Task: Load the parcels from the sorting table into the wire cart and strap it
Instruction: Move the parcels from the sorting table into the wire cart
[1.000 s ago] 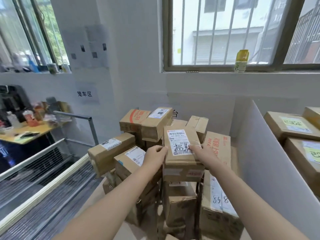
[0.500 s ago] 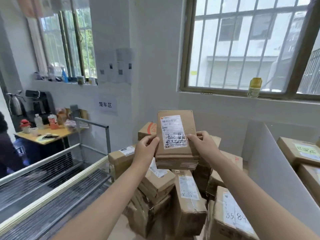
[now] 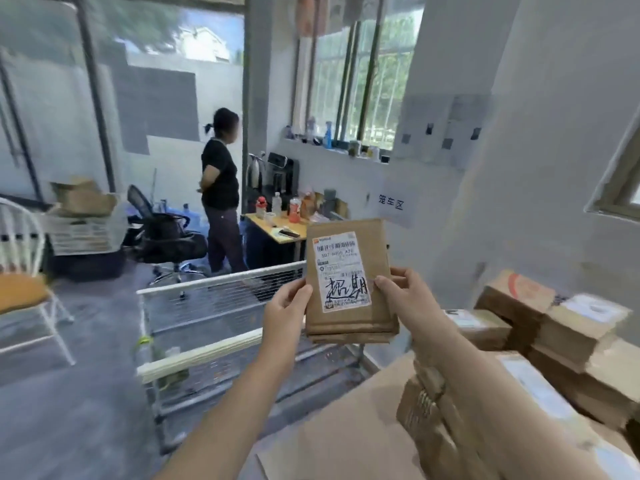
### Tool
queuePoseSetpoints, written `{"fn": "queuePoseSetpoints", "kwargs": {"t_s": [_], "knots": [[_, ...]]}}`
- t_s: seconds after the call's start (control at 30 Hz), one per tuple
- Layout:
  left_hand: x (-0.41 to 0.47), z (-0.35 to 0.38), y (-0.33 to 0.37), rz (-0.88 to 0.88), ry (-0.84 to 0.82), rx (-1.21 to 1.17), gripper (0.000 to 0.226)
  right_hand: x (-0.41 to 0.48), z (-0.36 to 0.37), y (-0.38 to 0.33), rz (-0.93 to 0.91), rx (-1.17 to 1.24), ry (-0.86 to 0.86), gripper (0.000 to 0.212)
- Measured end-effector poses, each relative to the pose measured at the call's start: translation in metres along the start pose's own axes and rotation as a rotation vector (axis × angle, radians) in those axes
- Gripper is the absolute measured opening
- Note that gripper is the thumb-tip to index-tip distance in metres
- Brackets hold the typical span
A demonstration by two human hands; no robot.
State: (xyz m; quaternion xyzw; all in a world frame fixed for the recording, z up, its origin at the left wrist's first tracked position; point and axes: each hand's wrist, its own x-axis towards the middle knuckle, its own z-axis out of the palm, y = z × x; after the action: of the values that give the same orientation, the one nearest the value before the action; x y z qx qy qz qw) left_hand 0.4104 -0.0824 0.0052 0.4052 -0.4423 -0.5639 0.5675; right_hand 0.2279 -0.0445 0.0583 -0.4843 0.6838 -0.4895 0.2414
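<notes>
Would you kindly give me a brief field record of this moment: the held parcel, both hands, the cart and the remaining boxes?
Held item: flat brown cardboard parcel with a white shipping label, upright, label facing the camera
Left hand: grips the parcel's left edge
Right hand: grips its right edge
Cart: white wire-mesh cart, below and beyond the parcel
Remaining: brown cardboard boxes stacked at right
Bystander: person in a black top standing beyond the cart

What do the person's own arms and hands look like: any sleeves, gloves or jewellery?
Both arms are bare as far as the picture shows: no sleeve reaches the left forearm or the right forearm. The left hand and the right hand wear no gloves. No watch, bracelet or ring is visible.
</notes>
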Motion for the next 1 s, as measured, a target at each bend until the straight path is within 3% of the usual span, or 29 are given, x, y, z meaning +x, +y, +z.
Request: {"fn": "queuePoseSetpoints", "kwargs": {"t_s": [0.27,0.43,0.7,1.0], "knots": [[0.042,-0.231,0.036,0.039,0.375,0.071,0.017,0.009,0.258,-0.059,-0.065,0.094,-0.373,0.029],[0.057,-0.321,0.044,0.038,0.512,0.094,0.015,0.003,0.365,-0.076,-0.051,0.105,-0.516,0.035],[0.102,-0.375,0.031,-0.038,0.578,0.122,0.020,0.035,0.440,-0.071,-0.003,0.080,-0.618,0.030],[0.219,-0.379,0.028,-0.050,0.553,0.203,0.013,0.143,0.483,-0.071,-0.015,0.135,-0.644,0.033]]}}
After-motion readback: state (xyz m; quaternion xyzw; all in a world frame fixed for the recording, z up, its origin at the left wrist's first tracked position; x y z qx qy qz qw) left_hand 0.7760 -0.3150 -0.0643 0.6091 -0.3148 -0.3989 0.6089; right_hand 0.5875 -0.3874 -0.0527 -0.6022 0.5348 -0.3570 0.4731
